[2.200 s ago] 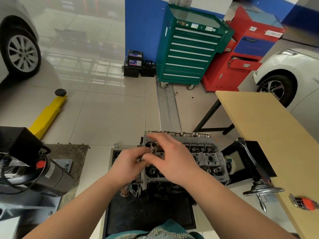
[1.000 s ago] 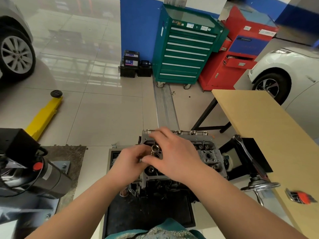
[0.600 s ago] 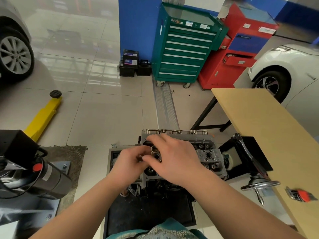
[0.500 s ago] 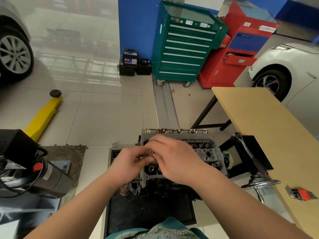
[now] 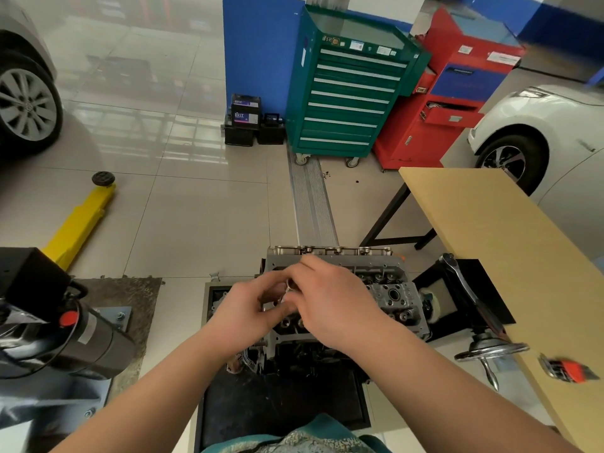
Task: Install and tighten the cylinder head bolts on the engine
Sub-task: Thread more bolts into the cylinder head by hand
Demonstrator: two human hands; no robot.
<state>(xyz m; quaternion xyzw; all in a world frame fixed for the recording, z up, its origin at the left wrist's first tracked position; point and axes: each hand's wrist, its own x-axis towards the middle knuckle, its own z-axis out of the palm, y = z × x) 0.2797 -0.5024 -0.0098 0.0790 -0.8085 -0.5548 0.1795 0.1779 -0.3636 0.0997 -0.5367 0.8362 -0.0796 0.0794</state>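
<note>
Both hands meet over the near-left part of the cylinder head [image 5: 389, 289], which sits on the engine block on a black stand. The left hand [image 5: 248, 308] and the right hand [image 5: 330, 302] have their fingertips curled together around a small shiny metal part [image 5: 289, 286], probably a cylinder head bolt; only a glint of it shows between the fingers, so its shape and whether it sits in a hole cannot be made out. The hands cover that end of the cylinder head. To the right of the cylinder head a ratchet wrench [image 5: 467, 289] leans beside the wooden table [image 5: 483, 223], where a blurred orange-and-silver tool [image 5: 568, 371] lies.
</note>
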